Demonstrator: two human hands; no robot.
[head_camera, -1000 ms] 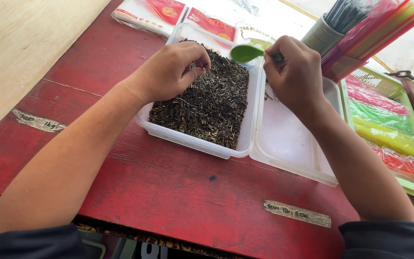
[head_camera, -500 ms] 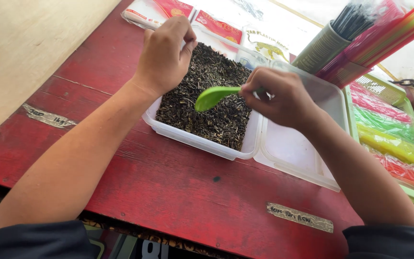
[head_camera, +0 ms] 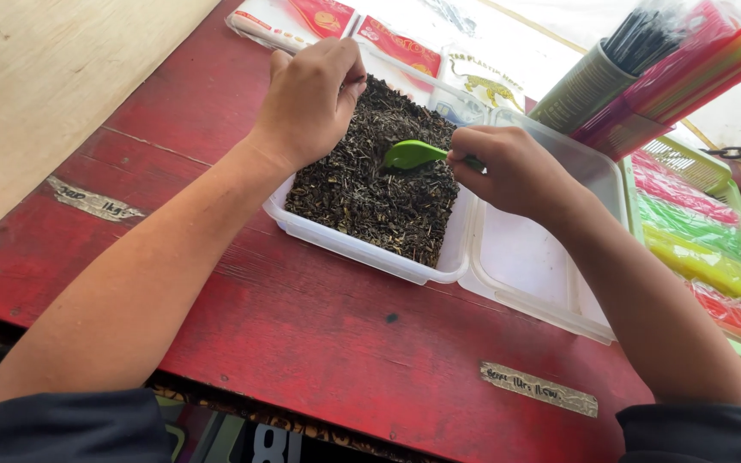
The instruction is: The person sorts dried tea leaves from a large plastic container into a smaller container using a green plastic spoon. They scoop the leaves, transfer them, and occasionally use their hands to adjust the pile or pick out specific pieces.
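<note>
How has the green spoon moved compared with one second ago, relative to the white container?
Yes. The green spoon, held in the right hand, has come down from beyond the far rim of the white container and now digs into the dark dried leaves.

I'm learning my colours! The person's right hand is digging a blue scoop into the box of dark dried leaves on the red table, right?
Almost. The scoop is green, not blue, as the head view shows. The rest holds: the right hand digs it into the box of dark dried leaves on the red table.
</note>
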